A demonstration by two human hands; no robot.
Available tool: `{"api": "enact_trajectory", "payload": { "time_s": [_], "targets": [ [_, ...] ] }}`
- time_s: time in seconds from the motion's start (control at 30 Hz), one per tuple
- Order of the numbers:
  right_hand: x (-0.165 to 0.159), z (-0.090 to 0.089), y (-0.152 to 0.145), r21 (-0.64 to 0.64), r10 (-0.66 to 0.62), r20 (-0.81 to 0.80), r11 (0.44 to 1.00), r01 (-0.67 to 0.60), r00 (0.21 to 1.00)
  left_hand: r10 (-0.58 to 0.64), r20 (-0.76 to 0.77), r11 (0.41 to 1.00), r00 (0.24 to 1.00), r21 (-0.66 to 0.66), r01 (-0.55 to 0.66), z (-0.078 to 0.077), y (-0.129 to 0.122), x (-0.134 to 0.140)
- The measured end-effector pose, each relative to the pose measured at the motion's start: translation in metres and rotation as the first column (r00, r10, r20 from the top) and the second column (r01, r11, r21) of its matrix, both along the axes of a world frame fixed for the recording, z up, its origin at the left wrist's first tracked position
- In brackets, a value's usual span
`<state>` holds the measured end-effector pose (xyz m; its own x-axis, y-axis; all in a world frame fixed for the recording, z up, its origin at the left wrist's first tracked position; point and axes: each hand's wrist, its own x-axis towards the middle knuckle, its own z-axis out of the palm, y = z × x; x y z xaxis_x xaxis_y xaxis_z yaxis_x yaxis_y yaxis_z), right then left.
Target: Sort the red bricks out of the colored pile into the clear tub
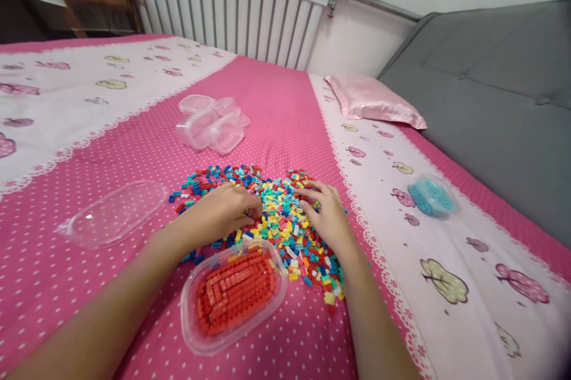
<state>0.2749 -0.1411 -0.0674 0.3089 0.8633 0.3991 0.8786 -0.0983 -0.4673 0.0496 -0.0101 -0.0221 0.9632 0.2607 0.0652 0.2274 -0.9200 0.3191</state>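
A wide heap of small toy building bricks (pixel 279 213) in many colours lies spread on the pink bedspread. My left hand (pixel 229 209) is over the heap's left side, its fingers curled inward with thumb and forefinger close together; whatever is between them is hidden. On the right side of the heap rests my right hand (pixel 325 209), fingers apart and touching red bricks, with nothing gripped. Just in front of the heap, between my forearms, stands a clear plastic container (pixel 190 320) with red bricks (pixel 236 291) arranged in rows inside.
Clear lid (pixel 116 213) lies left of the heap. Several empty clear containers (pixel 214 124) are stacked loosely beyond it. At right sits a container of blue bricks (pixel 432 197). A pink pillow (pixel 375 100) leans near the grey headboard (pixel 491 65); a white radiator (pixel 241 5) lines the wall.
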Motion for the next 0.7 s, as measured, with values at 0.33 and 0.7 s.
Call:
{"api": "enact_trajectory", "payload": {
  "time_s": [0.33,0.7],
  "targets": [
    [-0.005,-0.001,0.002,0.092,0.056,0.022,0.994,-0.058,0.998,-0.021,0.044,1.000,0.999,0.020,0.020,0.001,-0.011,-0.003],
    [-0.104,0.061,-0.038,0.011,0.257,-0.697,0.938,-0.348,0.669,-0.009,0.067,0.998,0.998,0.055,0.006,-0.004,-0.012,-0.005]
  ]
}}
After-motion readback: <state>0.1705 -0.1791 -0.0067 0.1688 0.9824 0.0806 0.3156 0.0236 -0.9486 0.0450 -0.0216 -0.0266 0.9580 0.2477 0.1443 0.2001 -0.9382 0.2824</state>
